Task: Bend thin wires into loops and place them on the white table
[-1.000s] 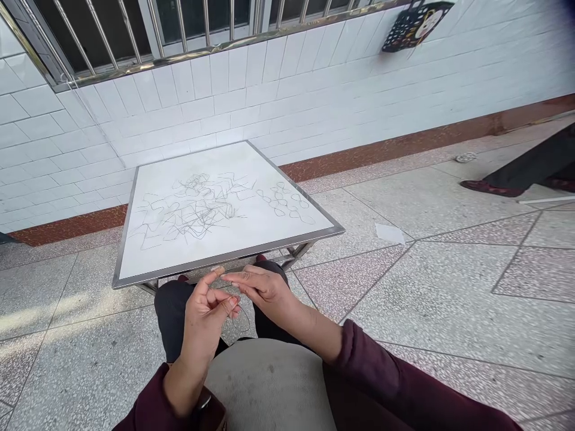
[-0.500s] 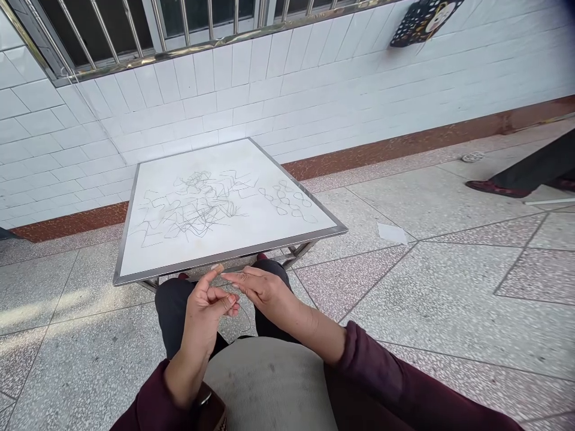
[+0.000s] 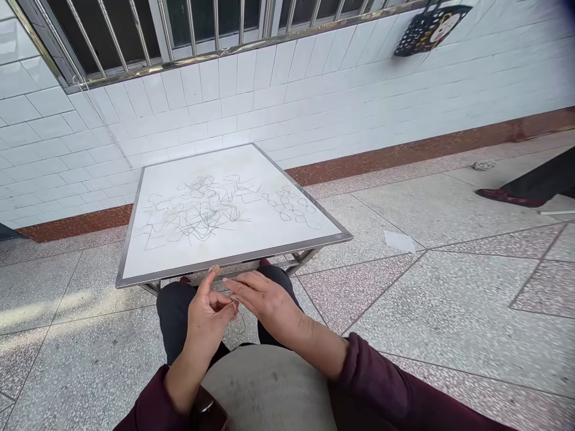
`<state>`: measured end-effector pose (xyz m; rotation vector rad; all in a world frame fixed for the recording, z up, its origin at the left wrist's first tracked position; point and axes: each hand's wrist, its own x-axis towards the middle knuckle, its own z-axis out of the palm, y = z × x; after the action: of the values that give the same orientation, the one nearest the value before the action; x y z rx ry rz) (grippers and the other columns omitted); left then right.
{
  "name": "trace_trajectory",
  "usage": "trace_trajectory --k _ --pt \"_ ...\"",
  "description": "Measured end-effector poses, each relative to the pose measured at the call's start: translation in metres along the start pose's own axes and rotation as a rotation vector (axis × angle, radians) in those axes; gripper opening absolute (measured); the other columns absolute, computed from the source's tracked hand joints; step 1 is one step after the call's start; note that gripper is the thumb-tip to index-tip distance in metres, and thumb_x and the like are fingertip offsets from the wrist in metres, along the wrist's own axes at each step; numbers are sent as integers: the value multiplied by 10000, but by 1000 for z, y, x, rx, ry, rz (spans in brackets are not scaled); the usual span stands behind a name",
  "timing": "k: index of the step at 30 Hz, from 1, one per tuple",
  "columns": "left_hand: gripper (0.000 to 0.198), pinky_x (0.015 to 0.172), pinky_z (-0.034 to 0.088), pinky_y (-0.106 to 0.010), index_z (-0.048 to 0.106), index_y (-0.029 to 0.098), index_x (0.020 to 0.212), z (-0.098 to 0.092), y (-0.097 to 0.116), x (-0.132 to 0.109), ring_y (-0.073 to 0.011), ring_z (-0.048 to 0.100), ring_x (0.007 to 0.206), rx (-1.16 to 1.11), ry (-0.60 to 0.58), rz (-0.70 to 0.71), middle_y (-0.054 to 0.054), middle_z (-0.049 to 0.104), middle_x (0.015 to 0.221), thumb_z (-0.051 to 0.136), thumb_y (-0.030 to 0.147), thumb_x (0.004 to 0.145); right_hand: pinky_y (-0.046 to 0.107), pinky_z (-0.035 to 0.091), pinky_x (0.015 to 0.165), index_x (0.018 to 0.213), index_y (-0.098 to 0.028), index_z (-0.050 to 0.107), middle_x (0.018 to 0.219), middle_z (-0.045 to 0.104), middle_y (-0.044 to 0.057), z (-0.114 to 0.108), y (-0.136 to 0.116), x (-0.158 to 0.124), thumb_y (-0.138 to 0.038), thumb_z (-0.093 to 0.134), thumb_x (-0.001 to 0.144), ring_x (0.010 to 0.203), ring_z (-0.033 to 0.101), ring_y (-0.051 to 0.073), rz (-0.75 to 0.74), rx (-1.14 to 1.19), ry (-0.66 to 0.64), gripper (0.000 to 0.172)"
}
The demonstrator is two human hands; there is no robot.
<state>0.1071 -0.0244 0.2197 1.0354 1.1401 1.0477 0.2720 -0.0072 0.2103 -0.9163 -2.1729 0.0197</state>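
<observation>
Item: thin wire piece (image 3: 235, 316), lower centre of the frame, held over the lap just below the near edge of the table (image 3: 233, 260). A loop of it is seen hanging beneath the fingertips.

Left hand (image 3: 207, 317): fingers curled together, the wire pinched at thumb and middle fingers; the forefinger is raised toward the table edge.

Right hand (image 3: 265, 302): fingers extended and laid close together, their tips brought against the wire and the left fingertips. Whether the wire is actually gripped by this hand cannot be told.

Stock: a tangled heap of bent wires (image 3: 193, 208) is laid at centre frame on the white tabletop; a smaller group of formed wire loops (image 3: 290, 206) is set apart to its right.

Step in hand, as judged: one wire is being bent by both hands into a loop like those in the right-hand group.

Next move, as judged: a firm pinch at the crossing and a small, controlled twist are called for, since so thin a wire is easily kinked or let slip.

Surroundings: white tiled wall (image 3: 314, 90) and barred window at upper frame; another person's shoe (image 3: 507, 197) at the right edge.
</observation>
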Motion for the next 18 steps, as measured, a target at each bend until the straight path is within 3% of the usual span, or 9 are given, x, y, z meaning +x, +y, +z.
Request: trace_trajectory --k 10,18 --pt "738 689 472 -267 395 253 1491 -6 -8 -3 -142 577 648 340 20 141 41 629 694 665 200 806 304 442 604 1006 -135 665 706 602 41 -17 6 16 -43 386 979 643 497 172 -262 -54 -182 295" --pt "700 699 486 -288 429 313 1476 -9 -8 -3 -163 592 666 514 1 211 20 648 740 602 152 817 290 379 600 921 -175 649 713 558 26 -9 16 11 -91 397 989 670 473 170 -234 -18 -239 274"
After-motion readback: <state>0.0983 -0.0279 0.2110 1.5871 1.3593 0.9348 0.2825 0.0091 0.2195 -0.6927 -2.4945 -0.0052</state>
